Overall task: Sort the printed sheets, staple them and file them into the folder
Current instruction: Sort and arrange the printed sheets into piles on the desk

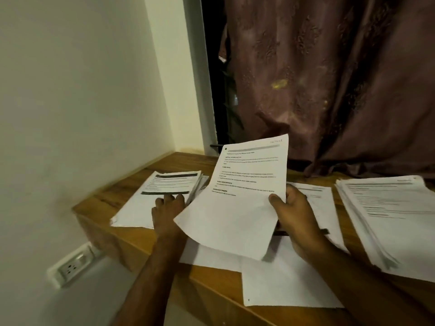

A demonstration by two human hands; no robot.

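White sheet pinched, right hand raised

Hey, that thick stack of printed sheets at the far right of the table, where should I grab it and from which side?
Probably by the near edge of the thick stack, from the front. It lies flat on the wooden table, and its near edge looks to overhang the table's front, so fingers may slip underneath with the thumb on top. The right hand pinches a sheet; the left hand rests on another pile.
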